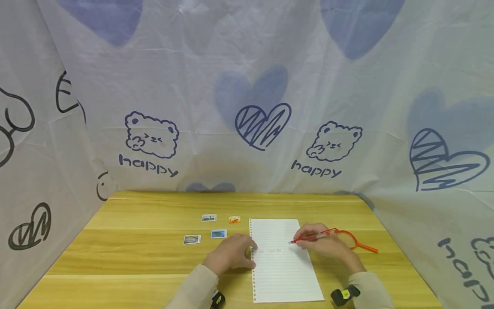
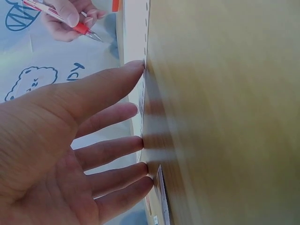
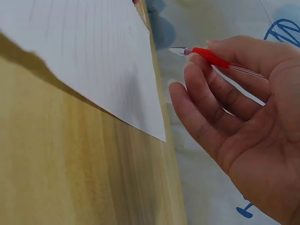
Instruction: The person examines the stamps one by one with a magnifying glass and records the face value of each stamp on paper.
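A sheet of lined paper with a punched left edge lies on the table. My left hand is at that edge; in the left wrist view its fairly straight fingers meet the edge and the tabletop. My right hand pinches a clear pen with a red grip between thumb and fingers. The pen's tip points left over the upper right part of the sheet; whether it touches the paper I cannot tell. Faint marks run across the sheet's middle.
A red magnifying glass lies right of the right hand, partly behind it. Several stamps lie left of the paper, among them a blue one and an orange one. A printed cloth hangs behind the wooden table.
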`<state>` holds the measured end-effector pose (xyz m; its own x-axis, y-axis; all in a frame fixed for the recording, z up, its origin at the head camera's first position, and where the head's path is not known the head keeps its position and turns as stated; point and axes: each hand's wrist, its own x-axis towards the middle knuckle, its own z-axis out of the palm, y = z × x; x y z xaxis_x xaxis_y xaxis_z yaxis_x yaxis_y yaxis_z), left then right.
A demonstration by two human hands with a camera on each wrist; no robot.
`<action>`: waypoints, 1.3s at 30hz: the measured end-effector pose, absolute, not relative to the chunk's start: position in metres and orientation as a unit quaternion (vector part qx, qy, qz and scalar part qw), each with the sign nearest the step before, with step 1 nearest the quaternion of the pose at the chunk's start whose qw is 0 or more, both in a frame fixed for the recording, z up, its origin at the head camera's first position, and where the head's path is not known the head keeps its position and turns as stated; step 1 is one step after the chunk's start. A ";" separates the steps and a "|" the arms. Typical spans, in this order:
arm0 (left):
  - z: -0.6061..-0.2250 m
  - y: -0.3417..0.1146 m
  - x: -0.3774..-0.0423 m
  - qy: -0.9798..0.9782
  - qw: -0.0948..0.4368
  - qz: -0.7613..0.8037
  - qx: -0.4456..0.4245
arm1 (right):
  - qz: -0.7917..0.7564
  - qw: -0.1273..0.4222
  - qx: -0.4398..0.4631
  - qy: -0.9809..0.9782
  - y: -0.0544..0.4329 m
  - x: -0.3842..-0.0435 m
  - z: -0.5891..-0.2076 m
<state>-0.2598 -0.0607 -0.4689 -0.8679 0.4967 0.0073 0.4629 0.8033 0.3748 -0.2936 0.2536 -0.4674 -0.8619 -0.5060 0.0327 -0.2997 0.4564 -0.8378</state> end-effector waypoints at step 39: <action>-0.472 -0.062 -0.261 0.948 0.052 0.196 0.245 | -0.432 0.126 -0.174 0.876 0.238 -0.291 -0.479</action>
